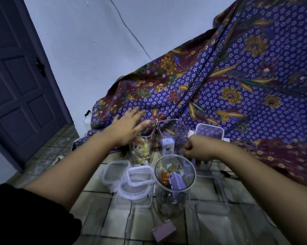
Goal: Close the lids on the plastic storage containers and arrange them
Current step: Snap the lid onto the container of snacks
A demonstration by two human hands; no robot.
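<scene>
Tiled floor (pixel 99 209) runs up to a patterned cloth (pixel 237 82) draped against a pale wall, with a dark door (pixel 16 76) off to one side. Four clear containers stand open: a round one (pixel 175 172) just below the right hand (pixel 196 147), which is curled into a fist on nothing I can make out, two square ones (pixel 172 131) beyond it, and a snack-filled one (pixel 140 151) under the flat, spread left hand (pixel 126 126). Three loose lids (pixel 140 175) lie stacked below the left hand, and one lidded box (pixel 209 131) sits just beyond the right fist.
</scene>
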